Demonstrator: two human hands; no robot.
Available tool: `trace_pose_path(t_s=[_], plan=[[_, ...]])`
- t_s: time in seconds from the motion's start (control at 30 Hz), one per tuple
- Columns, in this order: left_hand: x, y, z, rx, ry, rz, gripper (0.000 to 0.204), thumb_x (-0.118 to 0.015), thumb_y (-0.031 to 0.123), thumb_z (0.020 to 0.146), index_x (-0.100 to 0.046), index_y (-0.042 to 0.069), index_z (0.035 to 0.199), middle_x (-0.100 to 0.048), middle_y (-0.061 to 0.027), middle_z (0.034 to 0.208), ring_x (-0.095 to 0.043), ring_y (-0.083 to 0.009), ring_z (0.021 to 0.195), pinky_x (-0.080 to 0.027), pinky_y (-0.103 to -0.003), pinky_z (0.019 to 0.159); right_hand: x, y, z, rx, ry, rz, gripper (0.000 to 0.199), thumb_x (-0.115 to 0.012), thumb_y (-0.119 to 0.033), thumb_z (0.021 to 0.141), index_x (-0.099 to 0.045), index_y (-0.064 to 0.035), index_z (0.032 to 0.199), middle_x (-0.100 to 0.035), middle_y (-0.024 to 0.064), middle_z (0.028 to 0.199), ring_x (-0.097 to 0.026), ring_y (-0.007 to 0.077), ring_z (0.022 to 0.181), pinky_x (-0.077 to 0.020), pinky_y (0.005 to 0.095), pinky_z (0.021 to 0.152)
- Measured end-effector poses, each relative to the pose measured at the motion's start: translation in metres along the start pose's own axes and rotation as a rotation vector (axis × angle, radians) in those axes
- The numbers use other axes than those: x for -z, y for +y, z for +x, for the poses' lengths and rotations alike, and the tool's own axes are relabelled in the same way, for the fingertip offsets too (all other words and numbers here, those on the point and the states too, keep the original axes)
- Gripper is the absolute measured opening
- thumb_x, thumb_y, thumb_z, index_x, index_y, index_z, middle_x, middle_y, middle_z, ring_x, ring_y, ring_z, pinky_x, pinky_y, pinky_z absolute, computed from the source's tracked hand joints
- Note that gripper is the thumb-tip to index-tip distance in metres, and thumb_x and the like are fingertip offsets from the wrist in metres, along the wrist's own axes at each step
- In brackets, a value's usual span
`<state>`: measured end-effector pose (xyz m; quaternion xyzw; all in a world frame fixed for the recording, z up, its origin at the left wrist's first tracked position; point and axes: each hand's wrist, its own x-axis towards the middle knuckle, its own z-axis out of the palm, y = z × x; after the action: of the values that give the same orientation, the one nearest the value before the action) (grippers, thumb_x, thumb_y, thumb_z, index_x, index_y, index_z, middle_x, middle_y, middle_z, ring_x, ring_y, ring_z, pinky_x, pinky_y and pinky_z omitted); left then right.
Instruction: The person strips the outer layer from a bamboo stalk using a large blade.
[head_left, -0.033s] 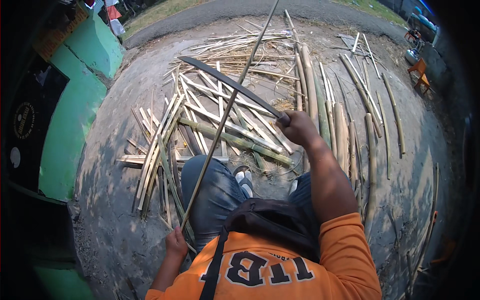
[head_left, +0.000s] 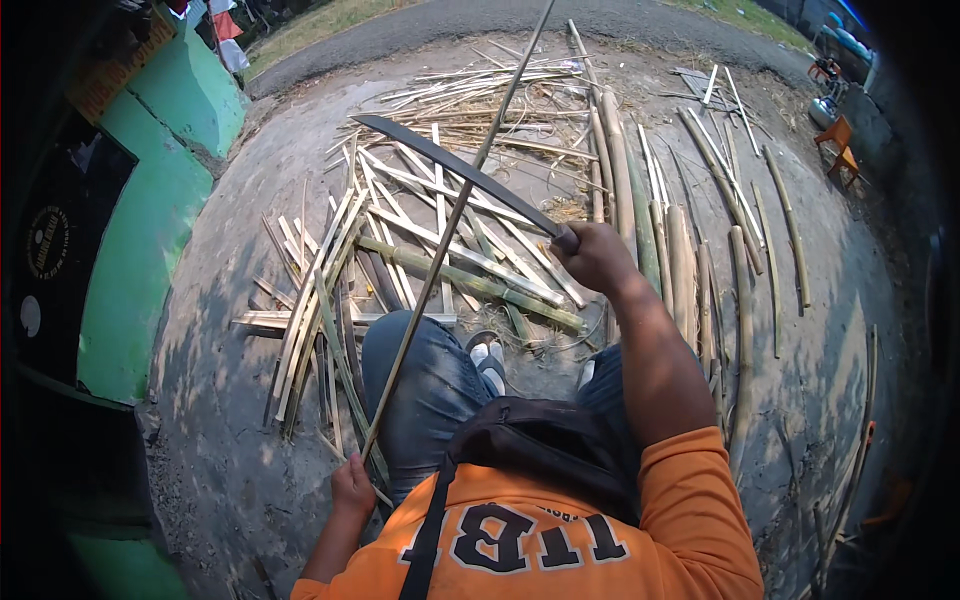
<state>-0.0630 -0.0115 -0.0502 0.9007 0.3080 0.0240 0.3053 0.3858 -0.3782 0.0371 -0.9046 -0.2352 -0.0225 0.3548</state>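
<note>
My right hand (head_left: 598, 258) is wrapped round the handle of a machete (head_left: 430, 148) with a long, slightly curved dark blade. The blade points up and to the left and crosses a long thin bamboo strip (head_left: 446, 246); whether they touch I cannot tell. Low on the left, beside my left knee, my left hand (head_left: 352, 487) grips the strip near its lower end. From there the strip slants upward past the machete to the top edge of the view.
Split bamboo strips (head_left: 455, 245) lie in a criss-crossed pile ahead of my feet, with a green bamboo pole (head_left: 490, 288) among them. Several bamboo poles (head_left: 743, 330) lie to the right. A green wall (head_left: 130, 240) stands left; an orange chair (head_left: 843, 150) stands far right.
The machete and my right hand have shifted very slightly to the left. My left hand and the bamboo strip stay put.
</note>
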Motion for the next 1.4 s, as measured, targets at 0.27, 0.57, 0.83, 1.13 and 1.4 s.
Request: trace_pose_path(t_s=[0.27,0.57,0.83,1.13,1.4], plan=[[-0.007,-0.007,0.002,-0.027,0.019,-0.039,0.060,-0.037,0.039,0.113,-0.058,-0.002,0.075,-0.054,-0.0225,0.060,-0.061,-0.0452,0.059,-0.041,-0.052,0.057,-0.015,-0.025,-0.010,0.268,-0.194,-0.144,0.011,-0.073,-0.017,0.078,-0.074,-0.0139,0.089,-0.073,0.0158,0.084,-0.072,0.0403,0.086,-0.0558,0.0524,0.078],[-0.003,-0.001,0.001,-0.002,-0.008,-0.056,0.063,-0.036,0.041,0.113,-0.058,-0.001,0.073,-0.055,-0.0202,0.059,-0.060,-0.0426,0.058,-0.042,-0.050,0.058,-0.008,-0.007,0.001,0.129,-0.109,-0.117,0.014,-0.067,-0.025,0.093,-0.075,-0.0139,0.089,-0.073,0.0171,0.083,-0.070,0.0424,0.082,-0.0556,0.0528,0.076],[-0.010,-0.010,0.000,0.010,0.000,-0.057,0.067,-0.034,0.043,0.114,-0.056,-0.005,0.072,-0.054,-0.0217,0.059,-0.060,-0.0437,0.059,-0.042,-0.051,0.060,-0.006,-0.021,-0.007,0.010,-0.134,-0.006,0.019,-0.064,-0.029,0.098,-0.075,-0.0144,0.102,-0.074,0.0199,0.091,-0.071,0.0429,0.086,-0.0553,0.0521,0.079],[-0.005,-0.003,0.000,0.058,0.022,-0.062,0.070,-0.035,0.049,0.112,-0.058,-0.004,0.072,-0.057,-0.0218,0.061,-0.062,-0.0432,0.063,-0.044,-0.052,0.063,-0.005,-0.025,-0.001,0.169,-0.280,-0.198,0.011,-0.072,-0.025,0.089,-0.075,-0.0159,0.094,-0.074,0.0158,0.088,-0.072,0.0385,0.088,-0.0560,0.0515,0.080],[-0.004,-0.007,0.003,0.036,0.026,-0.019,0.066,-0.037,0.046,0.112,-0.057,-0.003,0.073,-0.055,-0.0217,0.061,-0.060,-0.0437,0.062,-0.044,-0.052,0.063,-0.005,-0.021,-0.005,0.156,-0.235,-0.139,0.016,-0.071,-0.028,0.094,-0.076,-0.0136,0.092,-0.073,0.0172,0.087,-0.071,0.0400,0.086,-0.0552,0.0508,0.078]])
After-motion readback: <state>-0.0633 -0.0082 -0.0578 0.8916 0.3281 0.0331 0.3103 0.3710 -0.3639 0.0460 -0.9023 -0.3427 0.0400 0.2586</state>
